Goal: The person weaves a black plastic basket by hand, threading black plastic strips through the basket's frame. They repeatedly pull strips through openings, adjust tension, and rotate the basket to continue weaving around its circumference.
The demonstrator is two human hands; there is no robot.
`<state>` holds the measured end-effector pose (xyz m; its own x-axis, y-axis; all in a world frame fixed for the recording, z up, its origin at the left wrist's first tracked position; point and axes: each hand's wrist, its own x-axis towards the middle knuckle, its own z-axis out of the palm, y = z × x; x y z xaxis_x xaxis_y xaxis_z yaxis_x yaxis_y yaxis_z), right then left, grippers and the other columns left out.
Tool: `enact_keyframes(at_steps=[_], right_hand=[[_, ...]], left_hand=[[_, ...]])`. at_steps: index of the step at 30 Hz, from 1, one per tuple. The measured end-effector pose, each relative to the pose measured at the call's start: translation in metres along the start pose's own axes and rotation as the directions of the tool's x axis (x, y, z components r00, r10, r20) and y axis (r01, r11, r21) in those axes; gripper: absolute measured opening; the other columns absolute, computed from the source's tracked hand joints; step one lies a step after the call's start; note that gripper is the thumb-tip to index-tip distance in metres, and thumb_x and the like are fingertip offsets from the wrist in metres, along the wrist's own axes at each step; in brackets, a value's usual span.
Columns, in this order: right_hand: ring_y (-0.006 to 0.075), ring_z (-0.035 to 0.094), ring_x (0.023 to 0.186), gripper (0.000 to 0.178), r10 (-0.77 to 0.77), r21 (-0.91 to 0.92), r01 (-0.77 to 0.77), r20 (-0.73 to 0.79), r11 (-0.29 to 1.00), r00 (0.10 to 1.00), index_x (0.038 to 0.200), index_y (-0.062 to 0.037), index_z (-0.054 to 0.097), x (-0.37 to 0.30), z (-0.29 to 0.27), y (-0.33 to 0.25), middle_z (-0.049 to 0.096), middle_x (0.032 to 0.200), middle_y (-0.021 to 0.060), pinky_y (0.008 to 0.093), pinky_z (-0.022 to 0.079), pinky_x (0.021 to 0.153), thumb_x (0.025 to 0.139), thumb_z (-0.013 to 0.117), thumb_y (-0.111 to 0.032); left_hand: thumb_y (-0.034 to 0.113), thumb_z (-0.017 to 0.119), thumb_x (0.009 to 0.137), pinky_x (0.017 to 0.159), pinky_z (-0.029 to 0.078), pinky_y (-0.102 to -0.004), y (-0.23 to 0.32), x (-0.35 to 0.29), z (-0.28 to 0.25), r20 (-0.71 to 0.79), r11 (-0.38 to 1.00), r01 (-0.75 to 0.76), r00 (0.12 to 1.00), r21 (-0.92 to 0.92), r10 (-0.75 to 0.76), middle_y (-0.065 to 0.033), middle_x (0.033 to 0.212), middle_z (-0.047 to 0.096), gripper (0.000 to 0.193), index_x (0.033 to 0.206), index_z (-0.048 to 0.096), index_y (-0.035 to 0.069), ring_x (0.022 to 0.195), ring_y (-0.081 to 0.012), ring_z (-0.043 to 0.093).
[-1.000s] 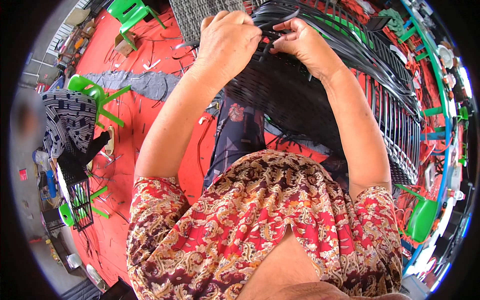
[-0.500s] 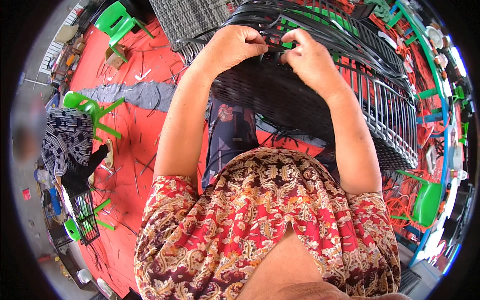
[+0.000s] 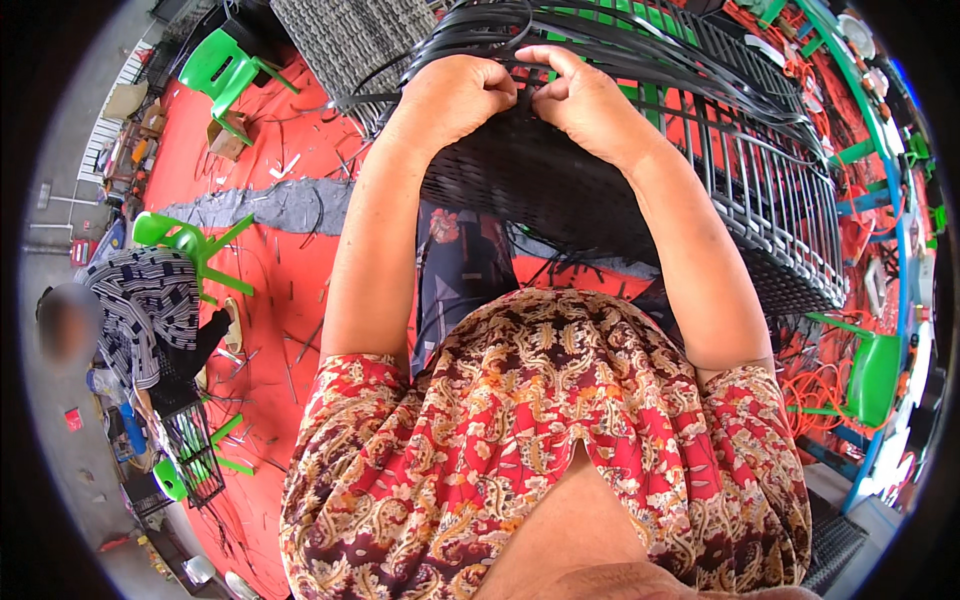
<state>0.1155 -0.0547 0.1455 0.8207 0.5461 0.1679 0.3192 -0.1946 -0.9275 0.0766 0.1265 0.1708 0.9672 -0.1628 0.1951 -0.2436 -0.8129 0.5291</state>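
A black woven piece [image 3: 560, 180] of flat strips and bars, like a wicker furniture panel or basket, lies across my lap. At its upper edge my left hand [image 3: 455, 105] is closed, thumb and fingers pinching a thin black strip. Just to the right, my right hand [image 3: 595, 110] has its index finger reaching out toward the left hand, while its other fingers curl in on the same dark weave. The fingertips of both hands nearly meet; what lies between them is partly hidden. Long loose black strips [image 3: 640, 55] bundle over the far side, beyond my hands.
Bare metal bars [image 3: 770, 200] of the frame stretch to the right. A grey woven panel [image 3: 350, 50] stands at the far left of it. Green chairs [image 3: 215, 70] stand on the red floor covering [image 3: 270, 310], littered with strip scraps. A person [image 3: 150, 310] sits working at the left.
My right hand has moved left and slightly up, closer to the left hand, and its index finger has straightened. My left hand stays nearly in place. The whole view has shifted slightly.
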Motion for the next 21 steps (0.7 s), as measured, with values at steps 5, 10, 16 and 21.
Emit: enact_keyframes(at_steps=[5,10,16,21], right_hand=[[0.0110,0.062,0.076,0.040,0.029,0.304,0.009,-0.119,0.953,0.992,0.116,-0.0027,0.051,-0.005,-0.011,-0.001,0.065,0.079,0.0072,0.0237,0.047,0.070,0.077,0.061,-0.002],[0.0089,0.058,0.069,0.036,0.089,0.248,-0.056,-0.127,0.967,0.988,0.115,-0.0042,0.052,-0.015,-0.037,0.005,0.065,0.080,0.0056,0.0215,0.043,0.057,0.080,0.060,-0.006],[0.0167,0.062,0.071,0.037,0.094,-0.184,-0.131,-0.198,0.974,0.976,0.118,-0.0098,0.050,-0.033,-0.035,0.006,0.064,0.077,0.0110,0.0305,0.049,0.064,0.081,0.056,-0.008],[0.0126,0.059,0.077,0.046,0.102,0.218,-0.077,-0.107,0.973,0.989,0.123,-0.0038,0.048,-0.024,-0.033,0.016,0.064,0.086,0.0084,0.0268,0.045,0.074,0.078,0.058,-0.005]], left_hand=[[0.021,0.063,0.082,0.076,0.048,-0.0295,0.013,0.000,0.005,-0.107,0.988,-0.098,0.988,0.122,0.111,-0.0108,0.089,0.067,0.021,0.096,0.069,0.007,0.085,-0.0227,0.065],[0.017,0.064,0.082,0.074,0.046,-0.0261,0.017,0.015,0.023,0.020,0.992,-0.075,0.997,-0.104,0.077,-0.0083,0.085,0.067,0.020,0.096,0.068,0.004,0.079,-0.0141,0.062],[0.013,0.066,0.079,0.069,0.043,-0.0221,0.009,0.018,0.026,0.017,0.885,-0.026,0.999,-0.465,0.038,-0.0002,0.076,0.063,0.013,0.085,0.067,0.002,0.073,-0.0068,0.055],[0.017,0.060,0.075,0.060,0.042,-0.0251,0.012,0.018,0.030,-0.101,0.989,0.090,0.990,-0.116,-0.102,0.0002,0.064,0.058,0.016,0.075,0.065,0.001,0.062,-0.0081,0.052]])
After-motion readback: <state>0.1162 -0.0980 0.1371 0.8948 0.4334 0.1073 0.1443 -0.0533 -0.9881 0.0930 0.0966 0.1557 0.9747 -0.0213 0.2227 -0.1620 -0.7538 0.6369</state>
